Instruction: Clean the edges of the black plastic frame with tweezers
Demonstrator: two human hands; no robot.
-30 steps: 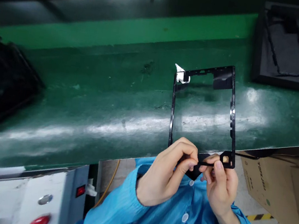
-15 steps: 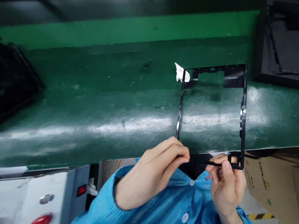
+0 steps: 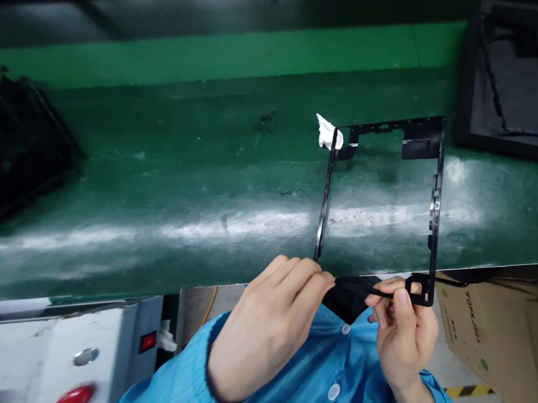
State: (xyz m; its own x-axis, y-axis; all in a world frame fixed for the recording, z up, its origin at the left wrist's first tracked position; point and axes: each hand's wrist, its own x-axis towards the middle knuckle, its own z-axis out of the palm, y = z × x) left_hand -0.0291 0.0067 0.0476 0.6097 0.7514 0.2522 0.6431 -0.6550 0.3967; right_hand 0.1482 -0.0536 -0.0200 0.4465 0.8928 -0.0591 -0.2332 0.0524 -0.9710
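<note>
A thin black rectangular frame (image 3: 436,213) with cutouts and small tabs is held up over the near edge of the green bench. My left hand (image 3: 273,327) has its fingers closed around the frame's near left corner; the fingertips and that corner are partly hidden. Near the right corner, my right hand (image 3: 405,336) pinches the near bar between thumb and fingers. Behind the frame's far left corner, a crumpled white tissue (image 3: 326,133) lies on the bench.
More black frames are piled on the green bench (image 3: 176,174) at the left. At the far right stands a dark tray (image 3: 514,145) with another black frame inside. A grey machine with a red button (image 3: 74,398) is at lower left, cardboard boxes (image 3: 496,336) at lower right.
My left hand has shifted slightly and turned, its fingers now folded over the frame's near left corner. The frame has tilted a little; my right hand keeps its pinch.
</note>
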